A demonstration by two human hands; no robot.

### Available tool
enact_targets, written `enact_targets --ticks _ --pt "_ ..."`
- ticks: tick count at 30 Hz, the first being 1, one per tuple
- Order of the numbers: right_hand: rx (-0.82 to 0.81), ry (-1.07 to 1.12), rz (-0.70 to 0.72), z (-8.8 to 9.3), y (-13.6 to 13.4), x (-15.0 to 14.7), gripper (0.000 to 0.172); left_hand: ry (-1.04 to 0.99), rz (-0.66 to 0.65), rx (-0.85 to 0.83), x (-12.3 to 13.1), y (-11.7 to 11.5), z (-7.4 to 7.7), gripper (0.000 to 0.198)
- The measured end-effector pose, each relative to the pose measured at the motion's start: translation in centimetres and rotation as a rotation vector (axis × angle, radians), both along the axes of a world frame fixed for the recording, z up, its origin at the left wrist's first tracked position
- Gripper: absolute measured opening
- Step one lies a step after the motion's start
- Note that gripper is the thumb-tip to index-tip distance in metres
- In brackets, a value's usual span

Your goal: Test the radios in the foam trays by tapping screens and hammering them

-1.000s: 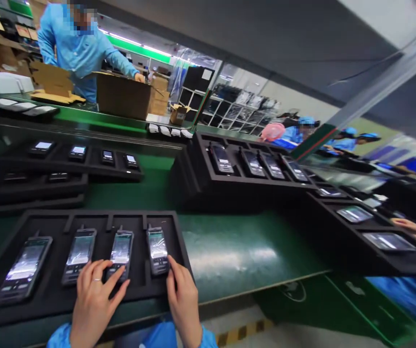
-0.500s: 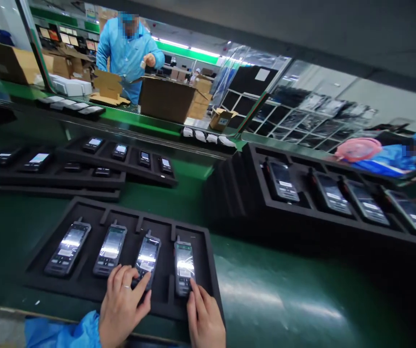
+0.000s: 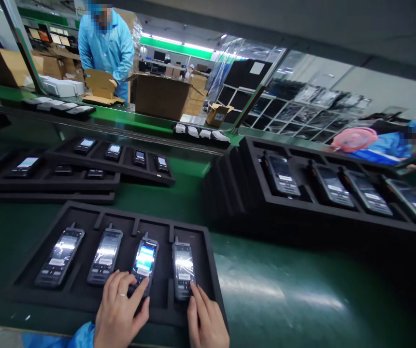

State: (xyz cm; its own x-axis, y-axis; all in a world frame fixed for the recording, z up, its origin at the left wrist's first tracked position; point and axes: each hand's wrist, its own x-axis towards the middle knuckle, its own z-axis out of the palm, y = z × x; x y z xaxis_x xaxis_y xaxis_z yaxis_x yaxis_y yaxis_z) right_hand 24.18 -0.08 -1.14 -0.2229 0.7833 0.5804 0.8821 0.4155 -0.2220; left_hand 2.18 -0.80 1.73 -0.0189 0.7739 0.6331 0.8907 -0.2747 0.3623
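1. In the head view, your left hand (image 3: 121, 314) sits at the lower middle of the frame. Its fingers are loosely spread and the thumb is stretched out to the right.
2. Those left fingertips (image 3: 130, 282) rest on the lower end of the third handset (image 3: 145, 258), whose screen glows blue. The hand presses flat and closes around nothing.
3. Your right hand (image 3: 208, 321) is just right of the left one, with its fingers held close together. The index fingertip (image 3: 192, 288) touches the bottom end of the fourth handset (image 3: 183, 266). It grips nothing either.
4. Both handsets lie face up in neighbouring slots of the black foam tray (image 3: 22, 290), which fills the lower left of the frame. The first handset (image 3: 60, 258) and second handset (image 3: 105, 256) lie in the two slots to the left, with no hand on them.
5. The tray rests on the green conveyor belt (image 3: 283, 290), whose bare surface runs off to the lower right.
6. At centre right stands a stack of foam trays (image 3: 229, 193), and the top one carries four more handsets.
7. More loaded trays (image 3: 121, 162) lie flat at the left, above your tray.
8. In the upper left a co-worker in a blue coat (image 3: 102, 46) stands beside an open cardboard box (image 3: 160, 96).
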Motion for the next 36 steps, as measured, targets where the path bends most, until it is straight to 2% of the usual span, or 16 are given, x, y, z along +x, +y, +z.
enact_targets --ticks 6,11,17,23,30,36 --pt "-0.042 0.037 -0.015 0.5 -0.2 -0.3 0.033 0.193 -0.076 0.008 -1.3 0.0 -1.0 0.025" --pt "-0.091 0.044 -0.12 1.3 0.0 -1.0 0.028 0.29 -0.102 0.054 -2.1 0.3 -1.1 0.027" --pt "-0.13 0.021 -0.145 1.6 0.4 -1.2 0.029 0.19 -0.041 -0.011 -1.1 -0.2 -0.4 0.023" --pt "-0.112 0.017 -0.122 1.6 0.7 -1.1 0.03 0.119 -0.043 -0.05 -0.7 -0.4 -0.7 0.024" --pt "-0.11 0.013 -0.124 1.8 0.7 -1.0 0.033 0.238 -0.082 -0.036 -1.2 -0.3 -0.3 0.026" --pt "-0.125 0.007 -0.123 1.8 0.7 -1.1 0.032 0.099 -0.037 -0.052 -0.7 -0.3 -0.2 0.023"
